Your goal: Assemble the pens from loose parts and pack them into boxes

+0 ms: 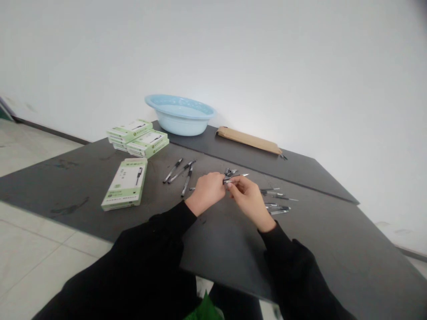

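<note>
My left hand (pixel 209 191) is closed around a black-and-clear gel pen (pixel 228 180), its fingers mostly hidden behind the knuckles. From the other side my right hand (pixel 249 199) pinches the same pen between thumb and fingertips; a thin pointed tip (pixel 245 175) shows just past the fingers. Small black pen parts (pixel 230 171) lie on the table right behind the hands. To the left of my left hand rest several black-gripped pens (pixel 187 180), side by side. More pens and slim pen pieces (pixel 277 208) lie loosely to the right of my right hand.
Green-and-white pen boxes (pixel 148 141) are stacked at the back left, with one box (pixel 125 184) lying nearer. A light-blue basin (pixel 182 122) stands against the wall. A flat brown paper package (pixel 248 140) lies on the dark table (pixel 230 242), which has a seam running across it.
</note>
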The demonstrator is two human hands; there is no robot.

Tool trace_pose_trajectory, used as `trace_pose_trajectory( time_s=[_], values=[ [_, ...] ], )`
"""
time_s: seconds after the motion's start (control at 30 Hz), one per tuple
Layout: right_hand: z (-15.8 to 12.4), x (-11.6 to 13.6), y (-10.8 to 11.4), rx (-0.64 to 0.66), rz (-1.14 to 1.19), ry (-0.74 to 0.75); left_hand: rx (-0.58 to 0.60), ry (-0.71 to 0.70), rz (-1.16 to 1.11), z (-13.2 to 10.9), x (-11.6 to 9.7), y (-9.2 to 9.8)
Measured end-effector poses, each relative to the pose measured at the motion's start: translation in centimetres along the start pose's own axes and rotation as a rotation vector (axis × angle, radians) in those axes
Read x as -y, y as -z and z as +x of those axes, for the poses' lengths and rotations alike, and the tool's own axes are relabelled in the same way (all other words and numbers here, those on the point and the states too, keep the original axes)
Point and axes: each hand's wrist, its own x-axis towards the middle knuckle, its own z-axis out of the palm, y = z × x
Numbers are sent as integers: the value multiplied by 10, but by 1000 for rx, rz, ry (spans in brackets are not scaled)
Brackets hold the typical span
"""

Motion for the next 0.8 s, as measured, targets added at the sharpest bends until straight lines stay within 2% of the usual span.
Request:
trace_pose_trajectory(
  time_s=[0.23, 0.43, 0.6, 0.8],
  values=[
    [-1, 2, 2, 7, -69, 1, -41, -19, 32, -2, -2, 2],
    [-1, 4, 2, 48, 104, 5, -39, -18, 31, -2, -1, 4],
    [-1, 5, 3, 60, 36, 25, -40, -8, 60, -3, -3, 5],
    [-3, 7, 3, 70, 93, 26, -17, -10, 38, -3, -3, 5]
  ],
)
